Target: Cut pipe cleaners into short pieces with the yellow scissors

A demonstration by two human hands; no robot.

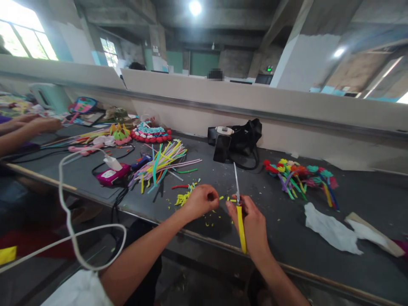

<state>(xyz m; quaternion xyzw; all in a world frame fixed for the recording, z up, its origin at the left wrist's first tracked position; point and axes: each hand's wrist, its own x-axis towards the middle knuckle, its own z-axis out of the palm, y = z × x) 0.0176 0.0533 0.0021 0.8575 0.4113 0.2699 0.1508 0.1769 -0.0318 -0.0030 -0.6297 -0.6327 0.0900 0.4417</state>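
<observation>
My right hand (253, 223) is wrapped round a pair of scissors (241, 229) with yellow handles, the blades pointing away from me. My left hand (202, 203) is closed in a pinch just left of the scissors. Small yellow bits show near its fingertips; whether one is between them I cannot make out. Beside and partly behind this hand lies a small heap of cut yellow pieces (182, 199), with a few green ones. A short red strip (180, 186) is behind the heap. More yellow crumbs are scattered on the dark table (287, 238) between my hands.
Colourful fuzzy strips (165, 159) lie in a pile at left, near a magenta device (113, 174) and a white cable (68, 212). A black bag (248, 138), bright flowers (299, 174) and white cloth (331, 229) lie beyond and right. A co-worker's hands (44, 124) are far left.
</observation>
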